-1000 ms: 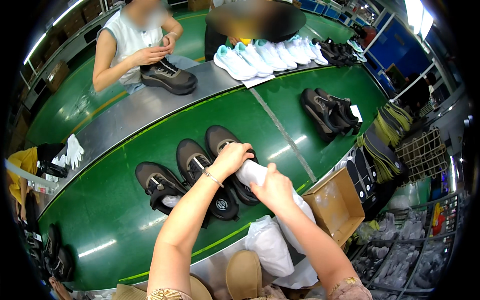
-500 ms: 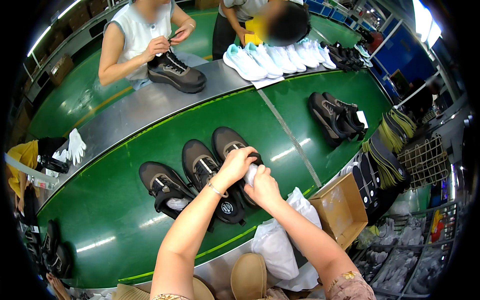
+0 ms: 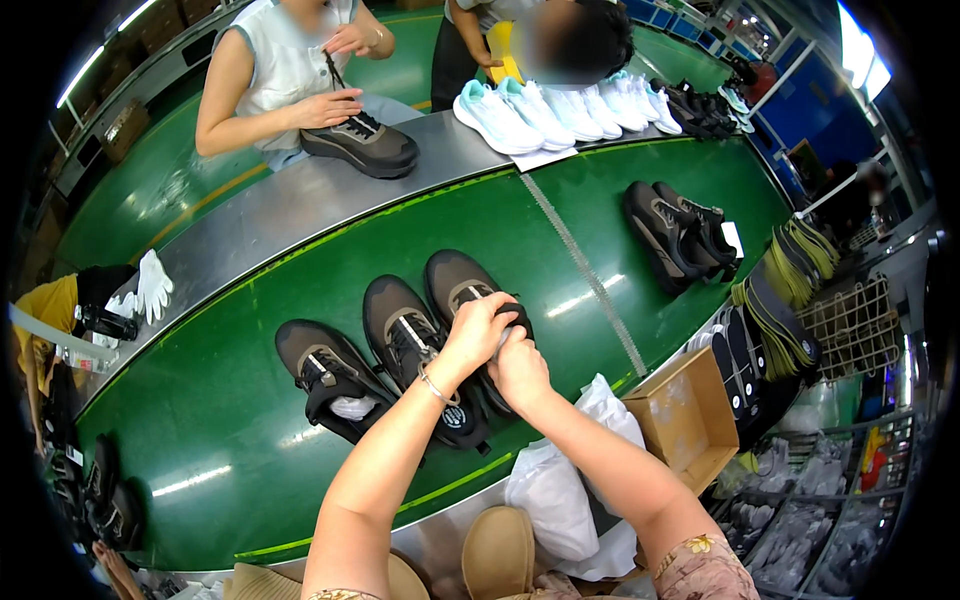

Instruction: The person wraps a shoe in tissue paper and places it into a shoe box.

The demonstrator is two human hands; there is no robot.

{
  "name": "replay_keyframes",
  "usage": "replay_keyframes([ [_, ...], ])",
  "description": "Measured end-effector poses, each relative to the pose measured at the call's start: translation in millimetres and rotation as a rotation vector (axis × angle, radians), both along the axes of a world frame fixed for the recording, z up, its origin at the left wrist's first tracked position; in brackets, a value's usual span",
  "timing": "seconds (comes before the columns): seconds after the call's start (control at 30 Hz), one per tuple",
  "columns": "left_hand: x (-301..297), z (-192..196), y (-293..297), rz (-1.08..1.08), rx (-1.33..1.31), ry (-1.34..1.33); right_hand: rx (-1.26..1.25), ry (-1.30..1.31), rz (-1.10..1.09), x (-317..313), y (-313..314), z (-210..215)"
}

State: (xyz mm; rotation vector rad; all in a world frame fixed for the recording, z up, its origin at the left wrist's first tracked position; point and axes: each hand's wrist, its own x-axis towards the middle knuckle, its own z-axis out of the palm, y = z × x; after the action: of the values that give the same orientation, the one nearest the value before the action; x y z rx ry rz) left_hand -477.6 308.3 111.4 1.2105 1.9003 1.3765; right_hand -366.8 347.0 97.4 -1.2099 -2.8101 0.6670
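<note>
Three brown-and-black sneakers stand side by side in front of me on the green belt. Both my hands are at the opening of the rightmost sneaker [image 3: 455, 272]. My left hand [image 3: 476, 335] pinches its dark tongue or collar. Closed at the same opening, my right hand [image 3: 520, 372] pushes a white wad of stuffing inside; only a sliver of the wad shows between my hands. The middle sneaker [image 3: 392, 305] lies partly under my left wrist, a round label on its insole. White stuffing [image 3: 352, 407] also shows inside the left sneaker [image 3: 305, 345].
A cardboard box [image 3: 690, 420] and white plastic bags [image 3: 550, 500] sit by my right arm. Insoles [image 3: 775, 310] are stacked at the right. Beyond the belt, a co-worker laces a sneaker [image 3: 362, 148] near a row of white sneakers [image 3: 500, 118]. Another sneaker pair [image 3: 670, 235] stands far right.
My right hand has closed in toward the left one, and the white wad has gone deeper into the sneaker. The co-worker's one hand has lifted, drawing the lace up.
</note>
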Motion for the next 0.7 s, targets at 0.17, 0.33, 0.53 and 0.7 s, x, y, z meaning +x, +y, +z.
replay_keyframes([
  [0.17,4.4,-1.7,0.9,0.031,0.005,0.012,-0.081,0.054,0.079,3.1,6.5,-11.0],
  [0.33,12.8,-0.3,-4.4,0.086,-0.017,-0.011,-0.081,0.088,0.038,-6.8,0.0,-23.0],
  [0.53,18.1,-6.6,-6.7,0.138,0.032,-0.038,-0.043,0.089,0.115,-12.6,4.9,-43.1],
  [0.7,19.0,-7.4,-8.3,0.147,0.017,0.104,0.039,0.147,0.194,-15.7,6.8,-57.6],
])
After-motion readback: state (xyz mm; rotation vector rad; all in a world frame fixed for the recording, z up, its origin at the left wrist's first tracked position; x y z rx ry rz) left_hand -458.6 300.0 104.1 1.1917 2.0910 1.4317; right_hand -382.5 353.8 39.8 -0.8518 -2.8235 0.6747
